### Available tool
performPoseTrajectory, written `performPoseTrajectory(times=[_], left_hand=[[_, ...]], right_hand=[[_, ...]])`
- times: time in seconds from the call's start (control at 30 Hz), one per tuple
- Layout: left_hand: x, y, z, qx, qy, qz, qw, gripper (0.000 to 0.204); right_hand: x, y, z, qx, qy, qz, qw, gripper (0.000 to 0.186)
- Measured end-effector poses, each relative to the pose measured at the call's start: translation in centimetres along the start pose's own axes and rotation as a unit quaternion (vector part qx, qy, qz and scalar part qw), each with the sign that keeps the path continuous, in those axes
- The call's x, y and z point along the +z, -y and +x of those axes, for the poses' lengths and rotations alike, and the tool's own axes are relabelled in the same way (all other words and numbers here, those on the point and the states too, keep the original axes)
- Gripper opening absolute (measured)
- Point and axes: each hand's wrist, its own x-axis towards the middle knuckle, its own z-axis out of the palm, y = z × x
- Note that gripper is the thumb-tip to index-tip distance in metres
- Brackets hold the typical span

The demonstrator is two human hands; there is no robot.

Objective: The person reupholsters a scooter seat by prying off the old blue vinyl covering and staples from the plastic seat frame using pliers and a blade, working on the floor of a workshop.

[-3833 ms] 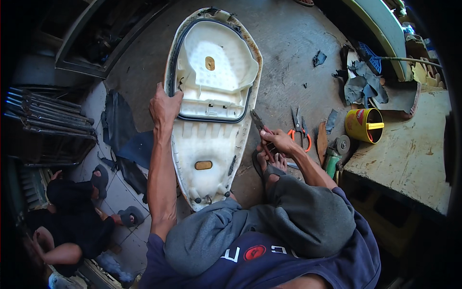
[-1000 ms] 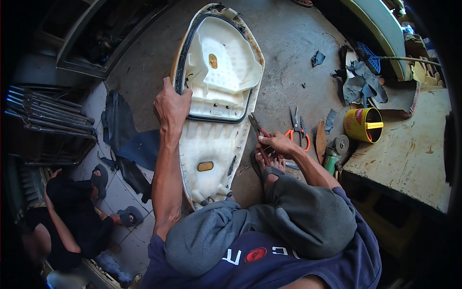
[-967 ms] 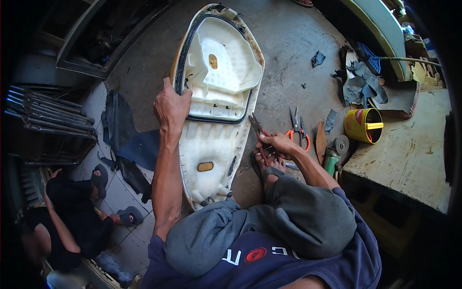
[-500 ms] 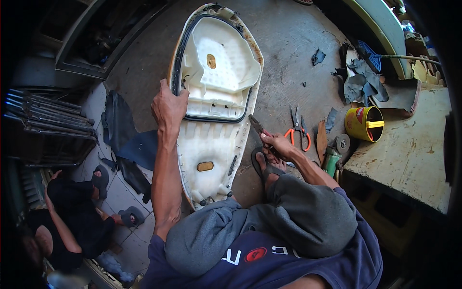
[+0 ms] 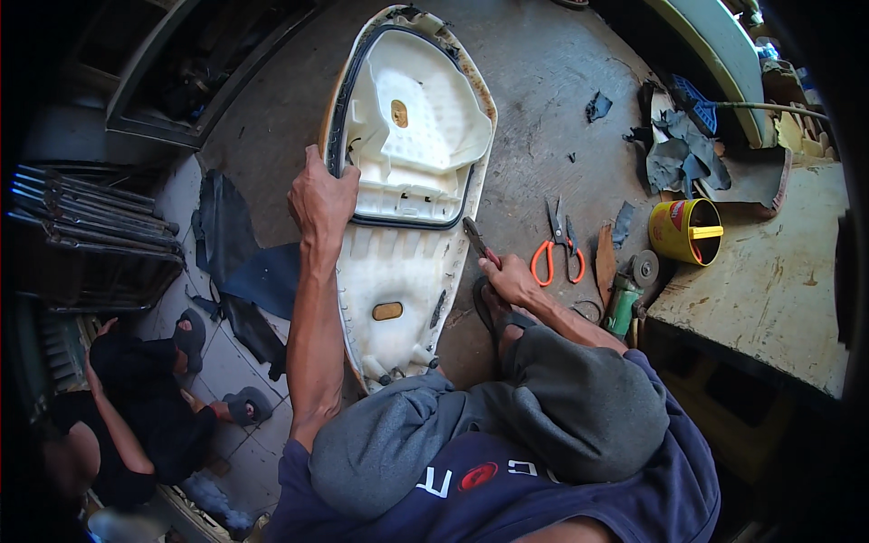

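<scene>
A white plastic motorcycle seat base (image 5: 421, 104) lies underside up before me, its lower end close to my knees. A black rubber seal (image 5: 398, 224) runs round its upper hollow. My left hand (image 5: 323, 195) is closed round the left rim, thumb on the inner side. In my right hand (image 5: 511, 279) are pliers (image 5: 476, 239) with red handles, the fist wrapped about them. Their dark jaws touch or lie very near the right rim; whether they pinch anything is too small to tell. Orange-handled scissors (image 5: 556, 237) rest on the floor just right of that hand.
Beyond the scissors stand a green angle grinder (image 5: 625, 303) and a yellow tub (image 5: 670, 233) beside a worn bench (image 5: 751, 290). Dark material scraps (image 5: 683, 154) are heaped at the right; larger dark sheets (image 5: 262, 279) lie left. Another person (image 5: 136, 425) sits at the lower left.
My right hand with the pliers has shifted slightly left and up, bringing the jaws closer against the right rim. The left hand keeps its hold, and the seat base has barely moved.
</scene>
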Motion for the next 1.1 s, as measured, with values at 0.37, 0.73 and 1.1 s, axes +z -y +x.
performPoseTrajectory(times=[0.37, 0.73, 1.1], left_hand=[[0.2, 0.6, 0.3, -0.015, 0.004, 0.003, 1.0, 0.042], [0.3, 0.2, 0.3, -0.014, 0.006, -0.001, 1.0, 0.043], [0.3, 0.7, 0.0, -0.009, -0.008, 0.0, 1.0, 0.04]], right_hand=[[-3.1, 0.2, 0.3, 0.114, 0.142, 0.371, 0.911, 0.039], [1.3, -0.1, 1.5, 0.149, 0.201, 0.575, 0.779, 0.043], [-1.6, 1.6, 0.7, 0.175, 0.189, 0.351, 0.9, 0.043]])
